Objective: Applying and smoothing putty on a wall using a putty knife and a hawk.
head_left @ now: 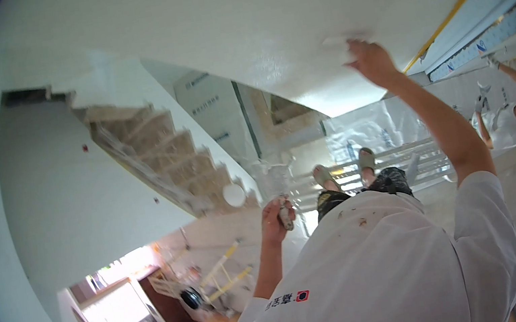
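Note:
My left hand (273, 221) is closed round the stained handle of what looks like a wide putty knife (272, 177), held low beside my hip with its pale blade upward. My right arm is stretched up and forward. At its end my right hand (375, 64) is up against the smooth white surface (235, 21) overhead, its fingers drawn together. A thin pale patch or flat piece (336, 40) shows at the fingertips; whether it is held or lies on the surface is unclear.
I stand in sandals on a slatted metal platform (306, 183). A co-worker (512, 111) with gloved hands is at the right. Plastic-covered stairs (162, 156) rise at the left. Yellow-railed scaffolding (225, 269) stands lower left. Yellow tape (451, 9) edges the overhead surface.

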The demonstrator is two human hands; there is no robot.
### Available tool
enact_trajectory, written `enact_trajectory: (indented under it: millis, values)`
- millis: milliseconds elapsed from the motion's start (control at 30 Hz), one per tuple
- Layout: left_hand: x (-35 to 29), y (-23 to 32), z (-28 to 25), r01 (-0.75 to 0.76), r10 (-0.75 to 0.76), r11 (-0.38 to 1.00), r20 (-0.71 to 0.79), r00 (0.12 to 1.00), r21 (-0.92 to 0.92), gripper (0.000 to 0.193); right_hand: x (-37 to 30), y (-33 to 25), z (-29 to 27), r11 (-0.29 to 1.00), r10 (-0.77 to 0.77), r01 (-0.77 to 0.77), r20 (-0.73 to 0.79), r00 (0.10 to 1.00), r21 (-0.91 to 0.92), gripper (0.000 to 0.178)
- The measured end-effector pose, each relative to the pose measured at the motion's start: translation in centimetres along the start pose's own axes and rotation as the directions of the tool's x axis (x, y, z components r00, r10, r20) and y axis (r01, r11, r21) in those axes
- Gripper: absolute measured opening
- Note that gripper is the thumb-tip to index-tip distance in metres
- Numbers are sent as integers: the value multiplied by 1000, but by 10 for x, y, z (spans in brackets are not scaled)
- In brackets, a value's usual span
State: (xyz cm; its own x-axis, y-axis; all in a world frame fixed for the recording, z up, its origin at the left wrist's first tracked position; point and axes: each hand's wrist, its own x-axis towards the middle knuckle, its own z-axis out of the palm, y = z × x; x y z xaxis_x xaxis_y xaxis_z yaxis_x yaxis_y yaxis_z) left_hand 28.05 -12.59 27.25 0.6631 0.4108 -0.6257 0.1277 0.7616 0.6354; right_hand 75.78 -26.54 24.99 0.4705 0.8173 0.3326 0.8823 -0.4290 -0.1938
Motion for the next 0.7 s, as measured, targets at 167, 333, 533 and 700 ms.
enact_trajectory:
  millis: [167, 333, 533, 700]
  values:
    - [-36, -32, -37, -11, -9, 994, -177, 984, -113, 25, 72, -76, -37, 961, -115, 181, -294, 949, 208, 52]
    - [-24, -49, -37, -3, -33, 980, -184, 982, -197, 26, 106, -204, 31, 954, -157, 192, -161, 974, 230, 43]
    - [-50, -72, -84, -24, -43, 960, -233, 971, -279, 27, 37, -142, 124, 967, -153, 133, 75, 985, 216, 42]
    - [-62, -94, -138, -4, -95, 955, -320, 943, -295, 27, 58, -187, 108, 916, -167, 180, -69, 984, 357, 42]
